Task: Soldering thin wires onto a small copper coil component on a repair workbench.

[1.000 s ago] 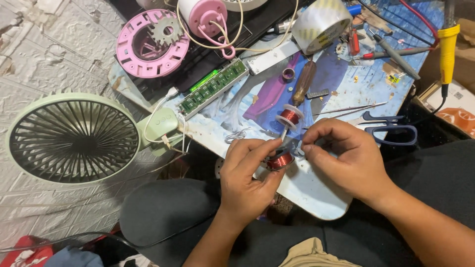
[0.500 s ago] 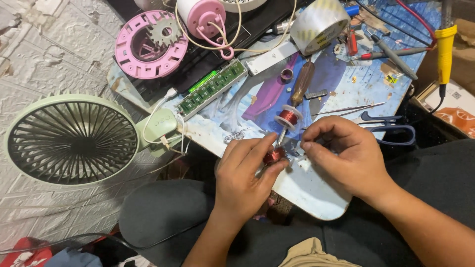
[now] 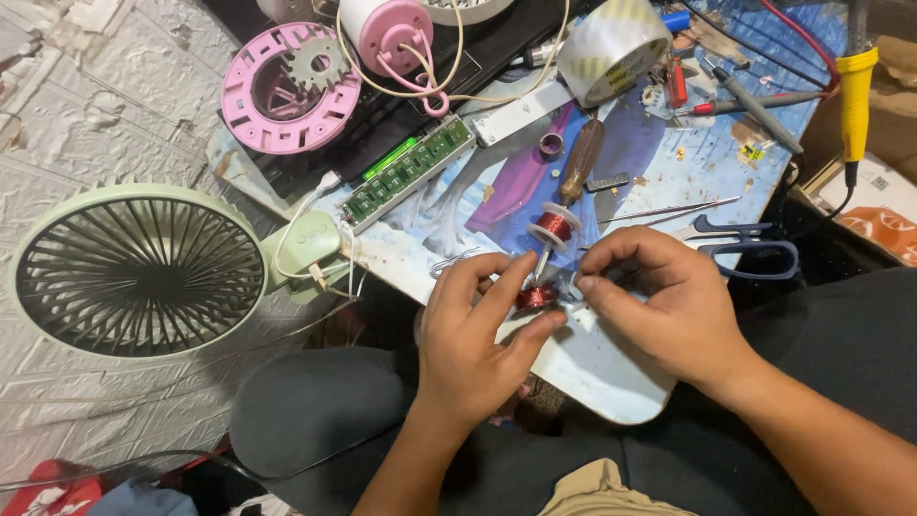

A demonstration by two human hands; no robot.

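Note:
My left hand pinches a small motor part wound with copper wire between thumb and fingers, just over the near edge of the work board. My right hand is close beside it on the right, its fingertips pinched together at the wound part, on something too thin to make out. Right behind my fingers a spool of copper wire sits on the shaft of a wooden-handled screwdriver lying on the board.
A pale green fan lies at the left, wired to a green circuit board. Pink fan parts, a tape roll, blue-handled scissors, tweezers and a yellow-handled soldering iron crowd the board's far side.
Both hands have shifted slightly while working at the wound part; the left hand's fingers have turned it a little. Everything else stays put.

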